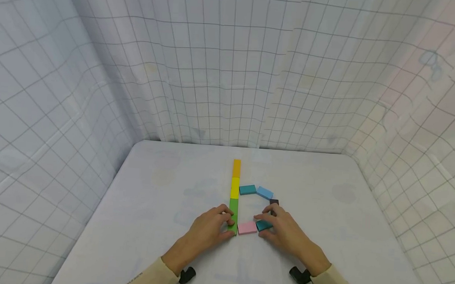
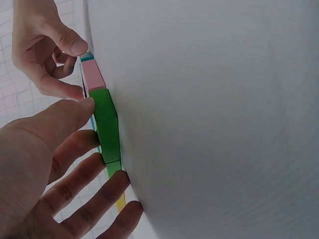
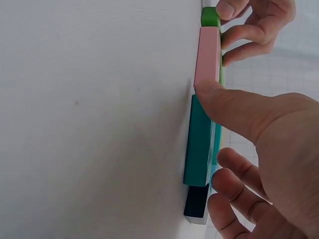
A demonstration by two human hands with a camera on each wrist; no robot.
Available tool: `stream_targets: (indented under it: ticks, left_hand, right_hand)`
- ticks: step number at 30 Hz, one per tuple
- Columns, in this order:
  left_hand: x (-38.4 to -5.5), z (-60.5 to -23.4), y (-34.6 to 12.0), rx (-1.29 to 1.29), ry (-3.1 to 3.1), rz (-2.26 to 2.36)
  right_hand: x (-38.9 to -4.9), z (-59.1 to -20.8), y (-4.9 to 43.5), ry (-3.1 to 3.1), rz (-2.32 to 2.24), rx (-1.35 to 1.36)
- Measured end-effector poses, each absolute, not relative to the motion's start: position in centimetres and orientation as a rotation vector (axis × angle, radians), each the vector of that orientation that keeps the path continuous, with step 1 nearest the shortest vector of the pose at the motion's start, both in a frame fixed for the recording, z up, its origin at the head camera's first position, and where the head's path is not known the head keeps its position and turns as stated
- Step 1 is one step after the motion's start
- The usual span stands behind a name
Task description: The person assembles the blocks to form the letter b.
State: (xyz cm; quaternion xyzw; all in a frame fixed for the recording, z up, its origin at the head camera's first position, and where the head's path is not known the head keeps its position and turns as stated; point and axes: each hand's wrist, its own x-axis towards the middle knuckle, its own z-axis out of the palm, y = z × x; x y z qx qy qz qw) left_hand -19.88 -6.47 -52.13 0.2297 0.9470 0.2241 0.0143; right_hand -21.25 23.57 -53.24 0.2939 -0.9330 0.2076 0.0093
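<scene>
Flat coloured blocks form a shape on the white table. My left hand (image 1: 209,227) lies along the straight column's left side, thumb at the near end of the green block (image 2: 107,127), fingers loosely extended beside it. Further up the column are a lighter green block (image 1: 233,206), a yellow block (image 1: 235,188) and an orange block (image 1: 237,168). My right hand (image 1: 284,231) has its thumb on the near side of a teal block (image 3: 198,144) and its index finger at the far side. A pink block (image 1: 247,228) sits between the green and teal ones. A dark block (image 3: 196,200) is partly hidden by the right fingers.
A second teal block (image 1: 247,190) and a light blue block (image 1: 264,193) curve from the yellow block towards the dark one. Gridded white curtains (image 1: 231,73) enclose the table (image 1: 151,198) at the back and both sides.
</scene>
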Motion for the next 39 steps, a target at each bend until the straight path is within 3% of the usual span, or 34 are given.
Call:
stream_targets:
  ticks: [14, 39]
  left_hand:
    - [-19.9, -52.0, -6.4, 0.711, 2.949, 0.702]
    - [-19.5, -52.0, -6.5, 0.741, 2.963, 0.710]
  right_hand:
    - [-22.0, -52.9, 25.7, -2.823, 0.916, 0.661]
    - [-21.6, -54.1, 26.0, -2.852, 0.929, 0.653]
